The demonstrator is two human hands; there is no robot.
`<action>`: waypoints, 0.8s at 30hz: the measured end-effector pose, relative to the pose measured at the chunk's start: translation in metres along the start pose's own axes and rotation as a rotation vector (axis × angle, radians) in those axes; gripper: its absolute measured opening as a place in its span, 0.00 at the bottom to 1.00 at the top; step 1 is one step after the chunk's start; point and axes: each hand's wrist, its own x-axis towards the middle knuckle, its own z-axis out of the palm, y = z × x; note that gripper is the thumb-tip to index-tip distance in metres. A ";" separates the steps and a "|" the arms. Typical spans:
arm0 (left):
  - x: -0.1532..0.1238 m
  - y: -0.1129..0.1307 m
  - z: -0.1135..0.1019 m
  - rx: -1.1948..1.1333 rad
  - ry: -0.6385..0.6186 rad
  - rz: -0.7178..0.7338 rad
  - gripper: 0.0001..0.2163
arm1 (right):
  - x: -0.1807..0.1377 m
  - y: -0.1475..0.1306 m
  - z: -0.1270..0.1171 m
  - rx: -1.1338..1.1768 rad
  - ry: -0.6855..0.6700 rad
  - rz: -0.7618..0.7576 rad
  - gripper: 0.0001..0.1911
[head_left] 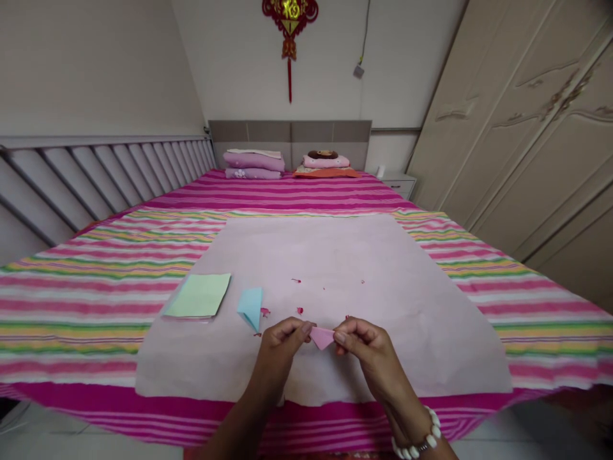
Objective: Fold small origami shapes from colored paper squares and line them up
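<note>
Between my two hands is a small piece of folded pink paper [322,338], shaped like a triangle with its point downward. My left hand [286,337] pinches its left corner between thumb and fingers. At the opposite corner, my right hand [366,342] grips it the same way; a white bead bracelet [417,442] circles that wrist. Left of my hands lies a folded light-blue paper [251,306]. Farther left rests a stack of square paper [200,296] with a pale green sheet on top.
A large pale sheet [311,249] covers part of the striped bed [96,300] and has small red marks on it. Folded bedding [253,165] sits by the headboard [258,132]. A railing [110,182] runs along the left, a wardrobe [507,128] along the right.
</note>
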 end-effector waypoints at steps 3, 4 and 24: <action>-0.001 -0.003 0.003 -0.055 -0.069 -0.041 0.09 | -0.001 0.001 0.001 -0.016 0.042 -0.037 0.08; -0.001 -0.005 0.004 -0.064 -0.105 -0.052 0.10 | -0.002 0.001 0.001 -0.020 0.047 -0.052 0.08; 0.001 -0.007 -0.004 -0.126 -0.212 -0.097 0.06 | -0.003 -0.004 0.007 0.106 -0.104 0.123 0.11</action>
